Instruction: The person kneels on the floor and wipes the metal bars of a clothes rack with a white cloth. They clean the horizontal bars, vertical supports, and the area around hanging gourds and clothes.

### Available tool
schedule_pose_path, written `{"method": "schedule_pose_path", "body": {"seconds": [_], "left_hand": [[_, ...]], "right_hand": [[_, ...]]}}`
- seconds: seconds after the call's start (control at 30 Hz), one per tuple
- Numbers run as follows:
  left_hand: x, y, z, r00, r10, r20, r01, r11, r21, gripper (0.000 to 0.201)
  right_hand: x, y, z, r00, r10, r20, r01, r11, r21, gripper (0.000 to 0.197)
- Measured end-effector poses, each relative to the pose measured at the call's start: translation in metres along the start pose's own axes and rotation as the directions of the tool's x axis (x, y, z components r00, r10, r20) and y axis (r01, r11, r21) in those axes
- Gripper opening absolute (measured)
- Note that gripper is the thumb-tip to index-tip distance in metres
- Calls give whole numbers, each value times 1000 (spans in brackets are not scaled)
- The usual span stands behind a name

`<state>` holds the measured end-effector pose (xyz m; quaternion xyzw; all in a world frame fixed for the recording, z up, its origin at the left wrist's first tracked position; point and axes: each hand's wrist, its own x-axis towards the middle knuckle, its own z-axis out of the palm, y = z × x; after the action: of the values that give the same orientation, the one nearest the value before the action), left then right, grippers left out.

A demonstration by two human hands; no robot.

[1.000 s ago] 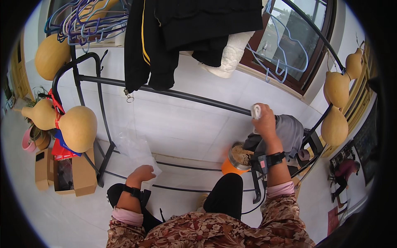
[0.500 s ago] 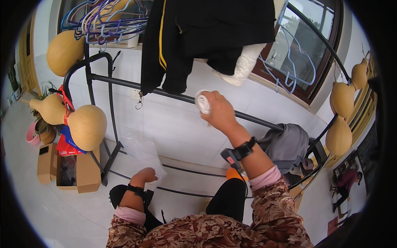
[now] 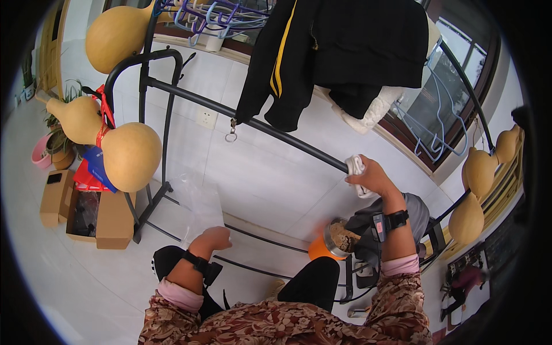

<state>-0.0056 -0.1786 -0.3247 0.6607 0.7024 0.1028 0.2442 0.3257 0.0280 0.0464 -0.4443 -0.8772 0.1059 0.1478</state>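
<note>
A folded white cloth (image 3: 357, 176) is wrapped against the black rail (image 3: 259, 125) of a clothes rack. My right hand (image 3: 375, 177) is closed on the cloth, pressing it to the rail near a grey garment (image 3: 417, 210) draped at the right end. Lower down, my left hand (image 3: 214, 237) hangs with curled fingers beside a clear plastic bag (image 3: 198, 204). What its fingers hold, if anything, is hidden. Black clothes with a yellow stripe (image 3: 282, 57) hang above the rail, a zip ring (image 3: 231, 136) dangling from them.
Large dried gourds (image 3: 132, 156) hang at the rack's left, more gourds (image 3: 467, 221) at its right. Hangers (image 3: 213, 17) cluster at upper left. Below are an open cardboard box (image 3: 115, 221) and an orange container (image 3: 322, 248). A person (image 3: 463, 284) is far right.
My right hand has slid the cloth rightward along the rail, toward the grey garment. The view has shifted, showing more of the orange container. My left hand stays low, near the plastic bag.
</note>
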Motion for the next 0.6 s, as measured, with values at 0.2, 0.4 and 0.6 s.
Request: {"method": "schedule_pose_path", "body": {"seconds": [0.2, 0.4, 0.6], "left_hand": [[11, -5, 8, 999, -7, 40, 7, 1000, 16, 40], [14, -15, 11, 998, -32, 48, 31, 999, 4, 38], [24, -18, 1, 1000, -20, -13, 19, 999, -47, 38]], "right_hand": [[56, -94, 32, 979, -122, 166, 99, 985, 143, 59], [119, -198, 79, 913, -373, 167, 342, 921, 188, 86], [165, -295, 116, 852, -494, 173, 510, 859, -56, 95]]}}
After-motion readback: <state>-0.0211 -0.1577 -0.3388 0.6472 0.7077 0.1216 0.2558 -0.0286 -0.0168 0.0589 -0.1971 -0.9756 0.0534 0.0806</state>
